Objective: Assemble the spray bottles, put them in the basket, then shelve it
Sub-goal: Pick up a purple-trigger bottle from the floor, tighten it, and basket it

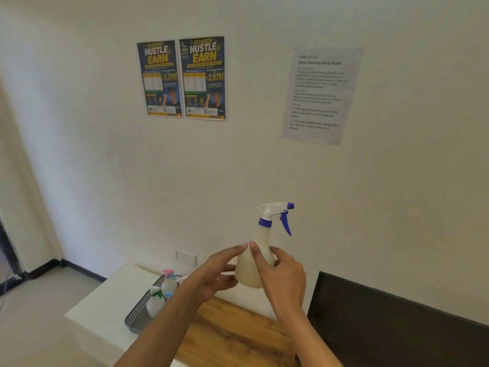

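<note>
I hold a translucent spray bottle (pixel 251 263) with a white and purple trigger head upright in the air above the table. My right hand (pixel 284 279) grips its body from the right. My left hand (pixel 218 274) touches the bottle's left side with fingers spread. A grey perforated basket (pixel 141 311) sits on the table at lower left. Inside it stand a bottle with a pink head (pixel 168 283) and a bottle with a green collar (pixel 154 300). My left forearm hides the basket's right part.
A white table (pixel 105 308) joins a wooden top (pixel 232 332). A dark panel (pixel 397 327) stands at the right. On the wall hang two posters (pixel 182 78) and a printed sheet (pixel 320 94). A wall socket (pixel 186 258) sits behind the table.
</note>
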